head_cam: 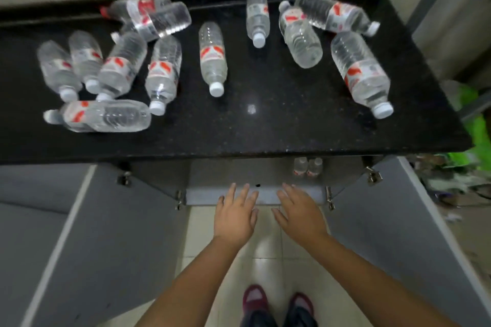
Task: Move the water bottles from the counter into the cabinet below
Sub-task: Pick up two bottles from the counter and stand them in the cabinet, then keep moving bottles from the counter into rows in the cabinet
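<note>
Several clear water bottles with red-and-white labels lie on their sides on the black counter (252, 125), a cluster at the left (117, 71), one near the middle (213, 57) and more at the right (360, 71). Below the counter the cabinet (255, 194) stands with both doors swung open. Two bottles (308, 166) stand upright inside it at the right. My left hand (235, 214) and my right hand (300, 214) hover side by side in front of the cabinet's bottom shelf, palms down, fingers straight, holding nothing.
The grey left door (87, 233) and grey right door (403, 228) flank the tiled floor where my feet (276, 302) stand. Green bags and clutter (473, 125) lie to the right of the counter. A tiled wall runs behind the counter.
</note>
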A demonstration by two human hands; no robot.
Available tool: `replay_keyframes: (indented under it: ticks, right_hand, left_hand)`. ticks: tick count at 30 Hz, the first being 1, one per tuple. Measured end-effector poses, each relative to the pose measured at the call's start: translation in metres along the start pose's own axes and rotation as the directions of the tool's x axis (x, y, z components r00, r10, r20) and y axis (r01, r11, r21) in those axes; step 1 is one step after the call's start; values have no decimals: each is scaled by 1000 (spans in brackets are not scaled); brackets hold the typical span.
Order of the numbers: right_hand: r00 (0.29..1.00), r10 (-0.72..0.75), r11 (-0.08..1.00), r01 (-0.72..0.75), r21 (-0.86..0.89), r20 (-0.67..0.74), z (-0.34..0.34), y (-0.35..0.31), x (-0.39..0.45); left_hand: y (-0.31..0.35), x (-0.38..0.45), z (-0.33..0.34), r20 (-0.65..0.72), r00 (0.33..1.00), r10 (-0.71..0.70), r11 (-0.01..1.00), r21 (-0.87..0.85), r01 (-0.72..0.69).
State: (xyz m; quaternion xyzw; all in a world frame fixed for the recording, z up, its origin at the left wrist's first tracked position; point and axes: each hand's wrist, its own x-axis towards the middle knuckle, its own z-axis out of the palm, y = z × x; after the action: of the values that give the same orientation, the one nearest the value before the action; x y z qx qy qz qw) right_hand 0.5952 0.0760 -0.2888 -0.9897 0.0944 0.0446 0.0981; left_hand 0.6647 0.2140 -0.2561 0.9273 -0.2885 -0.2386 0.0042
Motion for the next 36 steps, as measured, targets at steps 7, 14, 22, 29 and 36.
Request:
replay_keyframes:
  ticks: [7,14,22,29,36]
  right_hand:
    - [928,-16,999,32,37,-373,-113,21,1]
    - [885,154,988,-145,54,-440,-188,82,8]
    - [832,463,881,-395,261,-305,-193,113,30]
    - [737,671,700,-594,397,-82,-161,125,70]
    - [679,700,699,-589,406,-219,-145,140,87]
  left_hand:
    - [25,-40,-98,-370,928,39,999,-4,-43]
    - [63,-26,-146,-420,908,-1,1000,-4,-1]
    - [87,51,-189,-385,916,113,993,12,-118]
    - [97,169,-223,-257,931,259,964,18,-264]
    - [136,277,-242,-193,933,304,953,78,-294]
